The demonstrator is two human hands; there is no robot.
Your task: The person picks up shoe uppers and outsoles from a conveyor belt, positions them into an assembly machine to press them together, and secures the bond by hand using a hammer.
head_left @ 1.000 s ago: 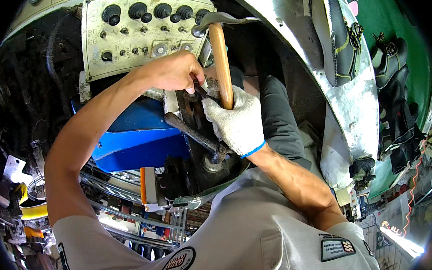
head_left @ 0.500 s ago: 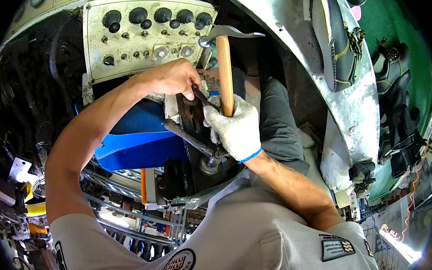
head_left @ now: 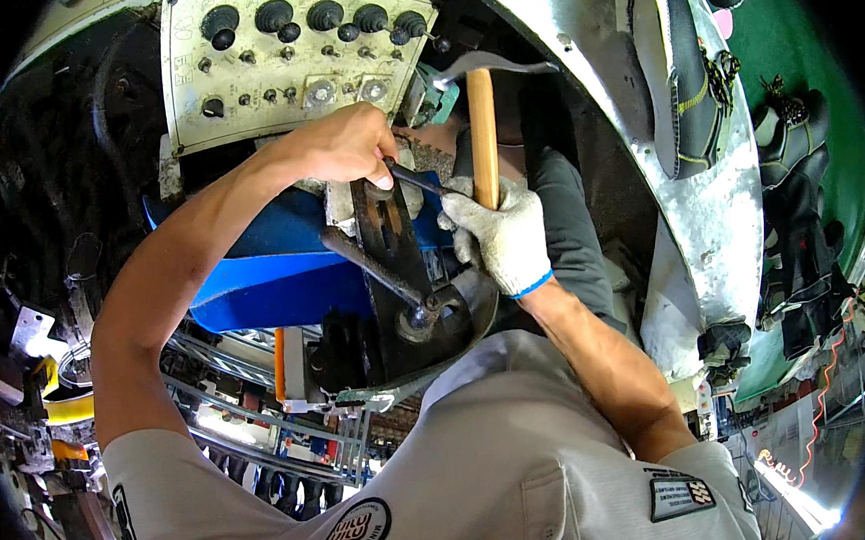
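My bare left hand (head_left: pixel 349 147) is closed, with thumb and fingers pinching the near end of a dark slim rod (head_left: pixel 414 178). In a white knit glove with a blue cuff, my right hand (head_left: pixel 505 235) grips the wooden handle of a hammer (head_left: pixel 483 131). The hammer stands handle-down, its curved metal head at the top. The rod's other end reaches the gloved fingers; whether they hold it too is hidden. Below my hands lies a dark slotted metal arm (head_left: pixel 384 228). Beside that, a worn lever (head_left: pixel 372 267) runs to a round hub.
A cream control panel (head_left: pixel 238 73) with black joysticks and small switches stands beyond my left hand. A blue bin (head_left: pixel 284 292) sits under my left forearm. On the right curves a shiny metal rim (head_left: pixel 706 241), with black shoes (head_left: pixel 685 82) on and beside it.
My right hand and the hammer have shifted right, away from my left hand, showing more of the rod and slotted arm. My left hand has barely moved and still pinches the rod.
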